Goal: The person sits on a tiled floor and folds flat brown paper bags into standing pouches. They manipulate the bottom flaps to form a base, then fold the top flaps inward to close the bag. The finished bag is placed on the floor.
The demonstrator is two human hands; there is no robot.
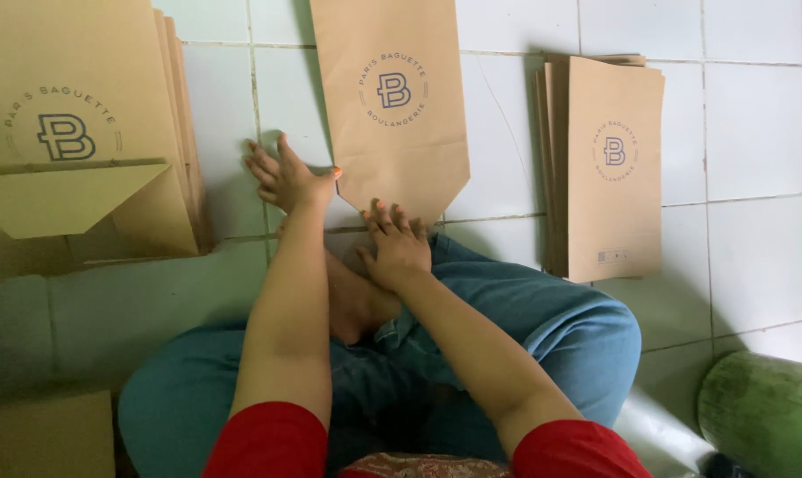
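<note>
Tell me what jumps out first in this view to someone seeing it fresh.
The brown paper bag lying flat on the white tiled floor, top centre, catches the eye first, with both hands at its pointed lower end: the left hand at its left corner, the right hand at its tip. Stacks of similar bags flank it, a left stack and a right stack.

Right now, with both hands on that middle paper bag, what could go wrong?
1. The left hand only touches the paper bag at its edge, so it may skew on the smooth tile floor.
2. The right hand presses the pointed end; the fold could crease crooked.
3. The stack of bags lies close and could get nudged.
</note>
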